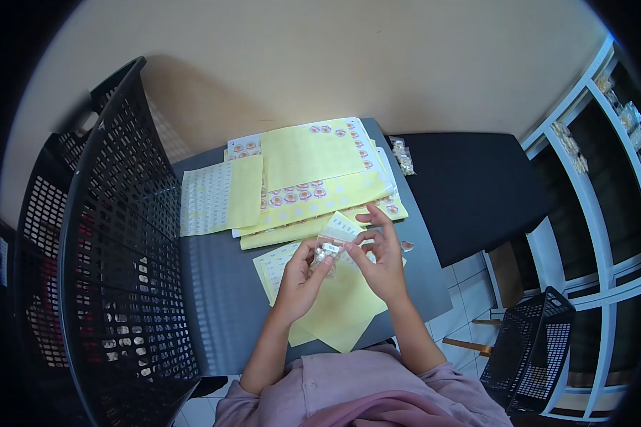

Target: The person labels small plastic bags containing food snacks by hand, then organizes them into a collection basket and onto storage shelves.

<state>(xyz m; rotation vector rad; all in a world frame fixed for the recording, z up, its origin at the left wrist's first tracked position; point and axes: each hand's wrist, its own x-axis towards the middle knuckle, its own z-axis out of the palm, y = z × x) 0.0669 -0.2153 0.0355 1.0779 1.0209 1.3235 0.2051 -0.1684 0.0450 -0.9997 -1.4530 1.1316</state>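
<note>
A small clear plastic bag with pale pieces inside and a small white label is held above the yellow sheets. My left hand is closed around its left side, thumb across the front. My right hand has thumb and forefinger at the bag's upper right edge, beside the label, with the other fingers raised and spread. Beneath both hands lie loose yellow backing sheets and printed label sheets. A single round sticker is just right of my right hand.
Stacked sticker sheets and a label sheet cover the grey table's back. A tall black crate stands at the left. Rightward are a black surface, a filled bag, a white shelf and a black basket.
</note>
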